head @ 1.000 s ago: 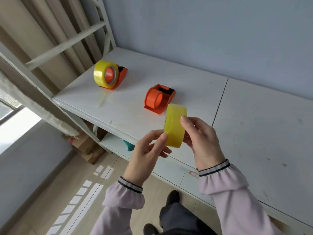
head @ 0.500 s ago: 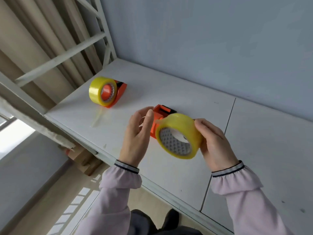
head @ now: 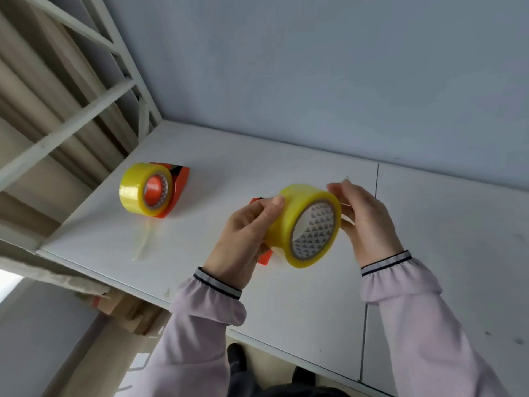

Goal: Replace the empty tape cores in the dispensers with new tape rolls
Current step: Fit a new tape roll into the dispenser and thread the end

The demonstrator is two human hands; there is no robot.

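Observation:
A yellow tape roll (head: 297, 216) with a white patterned core is held above the white table (head: 229, 173), its open side turned toward me. My left hand (head: 243, 239) grips its left edge and my right hand (head: 363, 222) holds its right side. Directly behind the roll, an orange dispenser (head: 264, 257) rests on the table, mostly hidden; only orange corners show. At the far left a second orange dispenser (head: 179, 181) lies on the table with a yellow tape roll (head: 134, 190) fitted on it, a strip of tape trailing toward the table edge.
A blue-grey wall (head: 315, 67) runs behind the table. A white metal frame (head: 71, 124) and beige curtain stand at the left. Cardboard boxes (head: 123, 308) sit under the table's front edge. A seam (head: 372, 253) divides the tabletop at the right.
The roll was held edge-on near the table's front edge, then turned to show its core and carried over the nearer dispenser. My left hand has closed onto the roll's left edge.

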